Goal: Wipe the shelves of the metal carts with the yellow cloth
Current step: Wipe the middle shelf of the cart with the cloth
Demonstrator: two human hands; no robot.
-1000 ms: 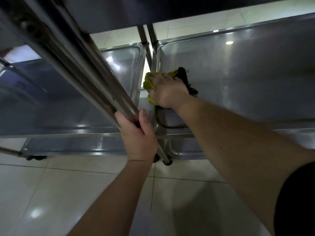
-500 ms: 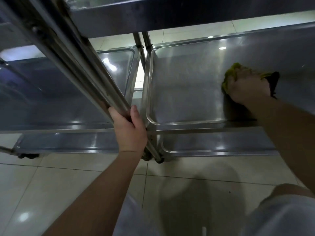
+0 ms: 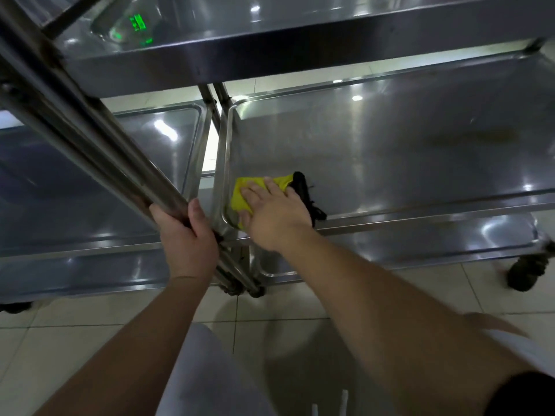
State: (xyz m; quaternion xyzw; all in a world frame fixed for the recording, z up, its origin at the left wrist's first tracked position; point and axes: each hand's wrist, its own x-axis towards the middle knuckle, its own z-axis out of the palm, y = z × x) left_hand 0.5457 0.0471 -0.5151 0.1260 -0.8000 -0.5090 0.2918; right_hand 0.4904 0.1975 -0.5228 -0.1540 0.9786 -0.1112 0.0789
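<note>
Two steel carts stand side by side in the head view. My right hand [image 3: 274, 214] lies flat, fingers spread, on the yellow cloth [image 3: 241, 195], pressing it onto the near left corner of the right cart's middle shelf [image 3: 390, 151]. A black edge of the cloth [image 3: 303, 192] sticks out to the right of the hand. My left hand [image 3: 186, 235] is wrapped around the slanted steel post [image 3: 99, 145] between the carts. The left cart's middle shelf [image 3: 90, 187] is bare.
The top shelf [image 3: 270, 40] overhangs the work area and reflects a green light. Bottom shelves [image 3: 420, 244] sit just above the tiled floor [image 3: 75, 340]. A black caster [image 3: 524, 273] is at the right. My knees show at the bottom.
My right hand has swept the cloth from the shelf's right part back to its near left corner. The view has tilted up. The left hand still holds the post.
</note>
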